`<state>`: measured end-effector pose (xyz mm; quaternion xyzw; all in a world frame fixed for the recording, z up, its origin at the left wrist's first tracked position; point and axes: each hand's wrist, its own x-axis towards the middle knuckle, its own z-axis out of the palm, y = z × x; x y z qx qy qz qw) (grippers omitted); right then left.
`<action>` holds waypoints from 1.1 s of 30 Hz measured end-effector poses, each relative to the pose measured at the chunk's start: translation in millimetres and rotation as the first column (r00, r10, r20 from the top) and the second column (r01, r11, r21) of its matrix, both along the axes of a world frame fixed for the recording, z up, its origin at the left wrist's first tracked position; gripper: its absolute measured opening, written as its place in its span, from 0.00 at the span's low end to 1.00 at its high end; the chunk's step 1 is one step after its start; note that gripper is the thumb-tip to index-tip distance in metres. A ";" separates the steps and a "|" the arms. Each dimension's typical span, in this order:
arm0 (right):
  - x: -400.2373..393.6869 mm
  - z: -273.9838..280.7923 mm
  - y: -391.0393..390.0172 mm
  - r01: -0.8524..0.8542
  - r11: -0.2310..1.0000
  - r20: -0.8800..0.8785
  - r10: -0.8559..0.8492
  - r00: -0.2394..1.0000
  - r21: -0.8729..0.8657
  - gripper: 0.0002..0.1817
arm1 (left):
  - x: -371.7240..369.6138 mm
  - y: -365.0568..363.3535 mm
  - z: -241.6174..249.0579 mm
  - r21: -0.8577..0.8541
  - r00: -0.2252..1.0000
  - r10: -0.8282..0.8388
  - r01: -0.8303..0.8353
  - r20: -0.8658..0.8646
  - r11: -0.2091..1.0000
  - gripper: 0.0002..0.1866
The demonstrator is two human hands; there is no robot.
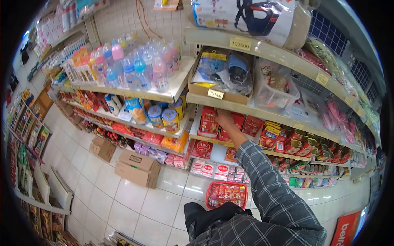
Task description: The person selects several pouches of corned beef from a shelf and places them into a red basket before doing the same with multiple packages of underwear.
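Observation:
My right hand (223,119) reaches into the shelf below the cardboard tray, at the red packages. Its fingers are partly hidden beside a red package (209,123), and whether they grip anything cannot be made out. More red packages (253,125) stand to the right of the hand. Near my feet, a red basket (208,197) on the floor holds several red packets (227,192). My left hand does not show.
Baby bottles (160,74) crowd the upper left shelf, with cans (170,119) below. A shelf edge (246,110) runs just above my hand. Cardboard boxes (137,167) sit on the tiled floor at left. A plastic bin (276,96) is on the shelf above.

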<state>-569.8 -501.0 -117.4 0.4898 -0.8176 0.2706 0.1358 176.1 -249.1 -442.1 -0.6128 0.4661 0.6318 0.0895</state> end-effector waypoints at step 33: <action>165.1 66.4 374.4 0.256 0.907 0.940 0.341 0.026 -0.336 0.15 | -477.9 -19.5 373.7 -0.295 0.567 -0.371 0.224 -0.736 0.929 0.14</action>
